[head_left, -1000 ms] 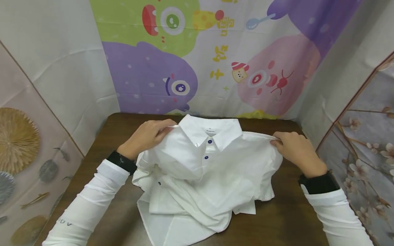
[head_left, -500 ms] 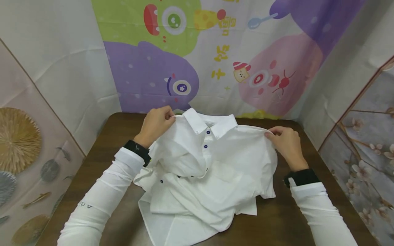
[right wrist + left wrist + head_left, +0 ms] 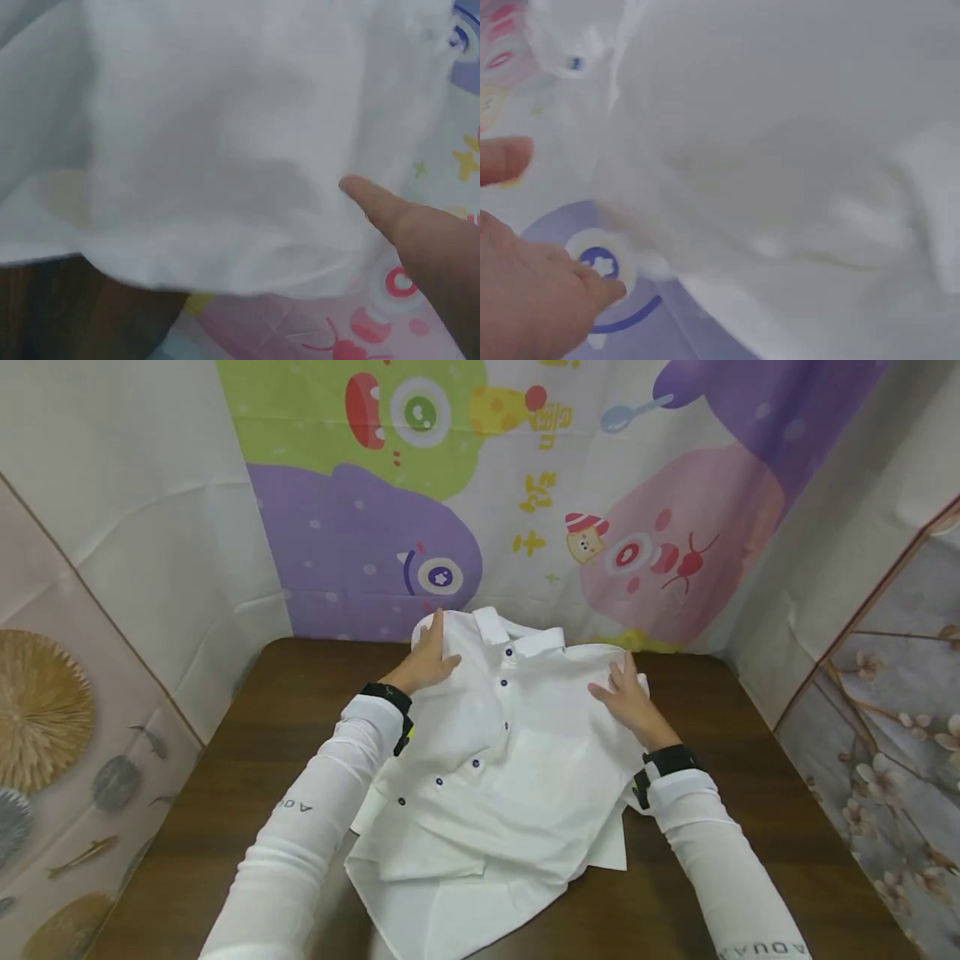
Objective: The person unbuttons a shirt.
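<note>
A white button-up shirt [image 3: 547, 760] lies front side up, its collar [image 3: 491, 627] at the far end of the table and dark blue buttons down the front. The lower part is wrinkled and twisted to the left. Over the left shoulder of the shirt in the head view is my left hand [image 3: 425, 664], fingers straight and thumb held apart. My right hand [image 3: 628, 700] is at the other shoulder with its fingers spread. White cloth [image 3: 780, 150] fills most of the left wrist view, blurred. In the right wrist view, my thumb [image 3: 390, 214] overlaps the shirt fabric [image 3: 225, 150].
The shirt lies on a dark brown wooden table [image 3: 712, 860]. Behind it hangs a cloth backdrop [image 3: 360, 543] with cartoon monsters, close to the collar. Patterned panels [image 3: 892, 735] stand at the sides. Both wrists wear black bands [image 3: 390, 702].
The pinched shoulders have been let go. Both hands moved inward, and the collar end shifted toward the backdrop. The shirt front is spread flatter, showing more buttons.
</note>
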Available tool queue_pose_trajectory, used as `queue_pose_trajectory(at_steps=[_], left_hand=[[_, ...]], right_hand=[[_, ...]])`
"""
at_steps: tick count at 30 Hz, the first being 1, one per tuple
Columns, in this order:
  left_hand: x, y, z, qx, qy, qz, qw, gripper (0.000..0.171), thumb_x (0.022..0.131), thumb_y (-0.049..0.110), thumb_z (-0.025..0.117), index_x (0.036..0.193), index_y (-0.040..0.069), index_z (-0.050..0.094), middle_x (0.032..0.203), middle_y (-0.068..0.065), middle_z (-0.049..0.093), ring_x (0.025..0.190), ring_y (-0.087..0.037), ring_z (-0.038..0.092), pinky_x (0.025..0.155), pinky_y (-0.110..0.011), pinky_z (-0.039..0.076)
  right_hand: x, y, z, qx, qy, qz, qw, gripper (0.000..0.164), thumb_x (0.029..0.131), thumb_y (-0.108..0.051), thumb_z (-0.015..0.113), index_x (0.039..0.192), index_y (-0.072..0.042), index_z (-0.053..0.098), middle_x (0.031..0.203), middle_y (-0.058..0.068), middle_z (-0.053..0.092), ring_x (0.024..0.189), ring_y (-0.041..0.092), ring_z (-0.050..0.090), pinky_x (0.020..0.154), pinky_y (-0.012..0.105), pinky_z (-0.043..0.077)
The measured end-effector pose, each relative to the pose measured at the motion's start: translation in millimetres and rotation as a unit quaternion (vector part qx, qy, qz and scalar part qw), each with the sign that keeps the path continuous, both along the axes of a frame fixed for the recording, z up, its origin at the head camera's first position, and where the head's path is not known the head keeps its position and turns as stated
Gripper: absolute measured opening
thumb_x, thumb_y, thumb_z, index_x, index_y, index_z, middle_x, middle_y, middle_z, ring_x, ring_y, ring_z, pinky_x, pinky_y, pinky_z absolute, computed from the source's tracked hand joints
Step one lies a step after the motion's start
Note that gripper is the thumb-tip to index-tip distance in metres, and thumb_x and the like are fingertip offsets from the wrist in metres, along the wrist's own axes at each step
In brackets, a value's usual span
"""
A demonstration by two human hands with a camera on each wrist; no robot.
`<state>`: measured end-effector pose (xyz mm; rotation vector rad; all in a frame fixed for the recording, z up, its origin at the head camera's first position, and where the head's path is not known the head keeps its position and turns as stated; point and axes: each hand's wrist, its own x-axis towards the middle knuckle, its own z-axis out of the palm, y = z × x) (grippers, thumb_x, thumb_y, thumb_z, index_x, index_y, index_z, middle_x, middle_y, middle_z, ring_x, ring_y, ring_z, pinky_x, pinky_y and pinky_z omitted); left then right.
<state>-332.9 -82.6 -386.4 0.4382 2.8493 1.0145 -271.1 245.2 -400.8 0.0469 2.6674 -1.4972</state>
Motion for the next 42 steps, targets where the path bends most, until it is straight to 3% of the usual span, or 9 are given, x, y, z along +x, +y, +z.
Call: queue_pose_trajectory(at_steps=[3, 6, 11, 16, 23, 27, 31, 36, 42], left_hand=[[1.6, -2, -12.6, -0.060, -0.042, -0.013, 0.9972, 0.074, 0.095, 0.019, 0.043, 0.147, 0.000, -0.006, 0.155, -0.021, -0.006, 0.140, -0.044, -0.007, 0.113, -0.054, 0.003], [11.7, -13, -24.0, -0.092, -0.055, 0.004, 0.9943, 0.066, 0.094, 0.020, 0.043, 0.148, 0.000, 0.011, 0.154, -0.023, 0.003, 0.140, -0.045, 0.001, 0.112, -0.056, 0.010], [34.7, -44, -39.8, -0.075, -0.042, 0.071, 0.9937, 0.055, 0.093, 0.024, 0.044, 0.140, -0.002, 0.033, 0.147, -0.028, 0.023, 0.133, -0.048, 0.026, 0.106, -0.058, 0.026], [60.2, -76, -55.1, -0.015, -0.041, 0.128, 0.9909, 0.056, 0.096, 0.031, 0.044, 0.139, -0.003, 0.033, 0.142, -0.029, 0.029, 0.128, -0.049, 0.028, 0.103, -0.058, 0.028], [95.4, -88, -75.5, 0.047, 0.074, 0.182, 0.9793, 0.037, 0.090, 0.017, 0.054, 0.118, -0.004, 0.044, 0.107, -0.020, 0.046, 0.099, -0.036, 0.043, 0.082, -0.044, 0.037], [107.5, -77, -83.0, 0.058, 0.146, 0.164, 0.9739, 0.023, 0.084, 0.004, 0.053, 0.106, -0.002, 0.048, 0.090, -0.014, 0.049, 0.082, -0.028, 0.049, 0.071, -0.037, 0.040], [111.0, -56, -83.1, 0.042, 0.127, 0.112, 0.9846, 0.026, 0.090, 0.007, 0.049, 0.112, -0.004, 0.051, 0.103, -0.020, 0.056, 0.097, -0.033, 0.056, 0.084, -0.044, 0.046], [103.4, -35, -83.3, -0.027, 0.048, 0.114, 0.9920, 0.044, 0.098, 0.026, 0.041, 0.128, -0.006, 0.044, 0.127, -0.025, 0.048, 0.120, -0.038, 0.044, 0.098, -0.051, 0.038], [87.9, -28, -88.5, -0.082, 0.028, 0.134, 0.9872, 0.053, 0.097, 0.038, 0.040, 0.116, -0.011, 0.050, 0.108, -0.028, 0.060, 0.100, -0.042, 0.058, 0.086, -0.053, 0.044]], right_hand=[[4.4, -5, -6.4, 0.051, -0.033, 0.089, 0.994, 0.093, 0.096, -0.025, 0.049, 0.141, -0.012, -0.030, 0.154, 0.016, -0.012, 0.142, 0.036, 0.000, 0.113, 0.051, 0.010], [16.3, -3, -10.2, 0.089, -0.020, 0.108, 0.990, 0.086, 0.097, -0.022, 0.048, 0.145, -0.008, -0.022, 0.155, 0.019, -0.003, 0.141, 0.039, 0.008, 0.111, 0.053, 0.016], [44.2, 13, -15.4, 0.101, 0.029, 0.078, 0.991, 0.068, 0.096, -0.016, 0.048, 0.147, 0.001, 0.007, 0.146, 0.028, 0.029, 0.129, 0.044, 0.037, 0.102, 0.053, 0.035], [84.2, 29, -22.3, 0.103, 0.051, 0.021, 0.993, 0.052, 0.096, -0.014, 0.047, 0.141, 0.002, 0.026, 0.129, 0.028, 0.051, 0.114, 0.042, 0.052, 0.093, 0.052, 0.043], [131.6, 40, -46.0, 0.055, 0.012, -0.025, 0.998, 0.040, 0.097, -0.020, 0.047, 0.129, 0.004, 0.044, 0.107, 0.023, 0.065, 0.089, 0.027, 0.066, 0.078, 0.035, 0.054], [144.0, 36, -63.7, -0.024, -0.053, -0.033, 0.998, 0.039, 0.097, -0.021, 0.048, 0.121, 0.010, 0.051, 0.095, 0.019, 0.068, 0.076, 0.017, 0.068, 0.069, 0.028, 0.055], [147.9, 24, -80.1, -0.084, -0.108, -0.026, 0.990, 0.042, 0.099, -0.022, 0.043, 0.116, 0.016, 0.052, 0.089, 0.018, 0.069, 0.072, 0.019, 0.068, 0.065, 0.031, 0.056], [146.7, 2, -92.3, -0.090, -0.136, -0.046, 0.986, 0.046, 0.098, -0.031, 0.045, 0.101, 0.013, 0.059, 0.076, 0.014, 0.068, 0.064, 0.020, 0.067, 0.062, 0.033, 0.056], [145.3, -12, -91.6, -0.058, -0.125, -0.071, 0.988, 0.035, 0.091, -0.029, 0.057, 0.085, 0.005, 0.060, 0.063, 0.006, 0.063, 0.054, 0.015, 0.062, 0.057, 0.031, 0.055]])
